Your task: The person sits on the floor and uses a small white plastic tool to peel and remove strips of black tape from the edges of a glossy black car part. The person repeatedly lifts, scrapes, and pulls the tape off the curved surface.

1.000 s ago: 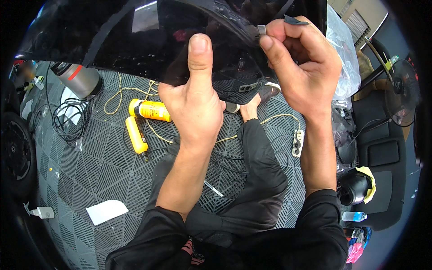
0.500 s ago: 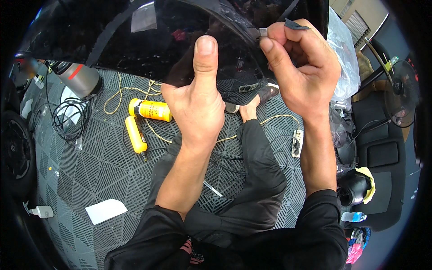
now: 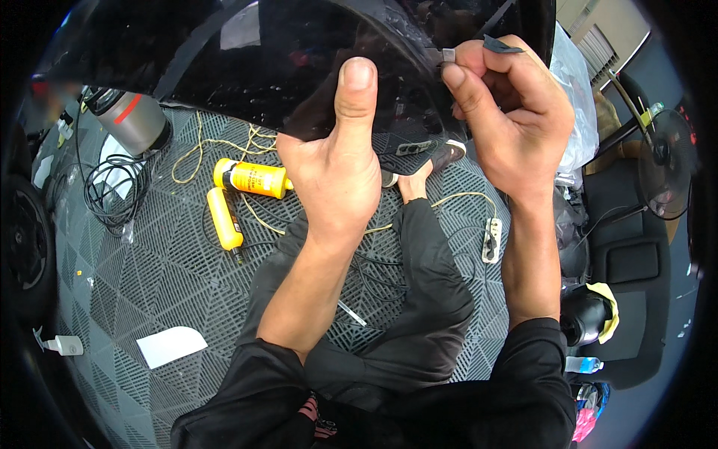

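A glossy black car body panel (image 3: 194, 75) spans the top of the view, with wet-looking drops and reflections on it. My left hand (image 3: 333, 165) grips its lower edge: the thumb stands up against the front face, and the other fingers are hidden behind. At the panel's right part, my right hand (image 3: 516, 112) is closed in a pinch on a small flat silver blade-like piece (image 3: 449, 55), whose end points left against the black surface. A strip of dark material (image 3: 502, 46) rests on the right index finger.
On the grey grid floor (image 3: 112, 284) lie two yellow bottles (image 3: 253, 178), coiled black cable (image 3: 116, 194), a power strip (image 3: 491, 241) and a white sheet (image 3: 171, 346). A silver canister (image 3: 134, 123) stands left. At right are a fan (image 3: 664, 157), clear plastic sheeting (image 3: 576, 112) and a black seat (image 3: 628, 262).
Both hands have shifted slightly right along with the panel in view. The right hand keeps its pinch on the silver piece, and the left thumb remains against the panel.
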`<state>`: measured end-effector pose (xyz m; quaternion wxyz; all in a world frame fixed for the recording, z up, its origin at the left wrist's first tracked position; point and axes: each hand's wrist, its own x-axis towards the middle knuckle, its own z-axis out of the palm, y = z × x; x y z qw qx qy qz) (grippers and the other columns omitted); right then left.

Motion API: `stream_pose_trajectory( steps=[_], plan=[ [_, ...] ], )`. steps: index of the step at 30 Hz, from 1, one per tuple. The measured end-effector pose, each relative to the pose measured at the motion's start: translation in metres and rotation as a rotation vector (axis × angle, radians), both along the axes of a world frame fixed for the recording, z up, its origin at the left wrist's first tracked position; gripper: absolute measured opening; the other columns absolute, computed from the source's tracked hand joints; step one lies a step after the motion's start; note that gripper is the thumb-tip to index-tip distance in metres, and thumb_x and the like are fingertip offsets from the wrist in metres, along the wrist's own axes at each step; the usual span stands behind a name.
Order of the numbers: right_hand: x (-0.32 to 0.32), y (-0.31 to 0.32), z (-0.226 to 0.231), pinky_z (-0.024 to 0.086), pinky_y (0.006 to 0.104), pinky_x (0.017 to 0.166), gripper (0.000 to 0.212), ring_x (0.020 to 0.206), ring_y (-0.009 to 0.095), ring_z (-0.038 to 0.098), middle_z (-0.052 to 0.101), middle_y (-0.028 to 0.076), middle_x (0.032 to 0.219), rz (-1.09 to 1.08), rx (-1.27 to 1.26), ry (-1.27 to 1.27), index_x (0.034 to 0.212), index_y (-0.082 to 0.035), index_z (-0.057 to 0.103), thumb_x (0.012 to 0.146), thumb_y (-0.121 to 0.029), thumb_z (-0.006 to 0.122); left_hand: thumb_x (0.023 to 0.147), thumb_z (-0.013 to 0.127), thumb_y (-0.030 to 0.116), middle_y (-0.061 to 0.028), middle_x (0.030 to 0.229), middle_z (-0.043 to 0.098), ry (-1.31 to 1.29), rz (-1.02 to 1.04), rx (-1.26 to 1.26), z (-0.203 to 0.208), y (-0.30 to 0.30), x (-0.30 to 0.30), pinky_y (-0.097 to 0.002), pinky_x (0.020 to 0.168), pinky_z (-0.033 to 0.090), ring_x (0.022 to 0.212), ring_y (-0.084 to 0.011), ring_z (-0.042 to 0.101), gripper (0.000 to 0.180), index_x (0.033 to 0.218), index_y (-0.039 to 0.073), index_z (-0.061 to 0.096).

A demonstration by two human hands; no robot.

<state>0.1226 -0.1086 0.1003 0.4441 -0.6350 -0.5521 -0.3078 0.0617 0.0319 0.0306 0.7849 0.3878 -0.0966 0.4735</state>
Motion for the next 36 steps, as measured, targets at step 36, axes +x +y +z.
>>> stream_pose_trajectory(
  steps=[36],
  plan=[
    [-0.009,0.01,0.007,0.054,0.0202,0.062,0.018,0.076,0.007,0.065,0.065,0.003,0.097,-0.02,-0.009,0.127,0.109,0.008,0.066,0.093,0.003,0.073,0.101,0.069,0.028,-0.0113,0.114,0.072,0.024,-0.023,-0.014,0.002,0.009,-0.003,-0.0373,0.097,0.058,0.104,-0.0211,0.071,0.035,0.119,-0.002,0.064]
  ],
)
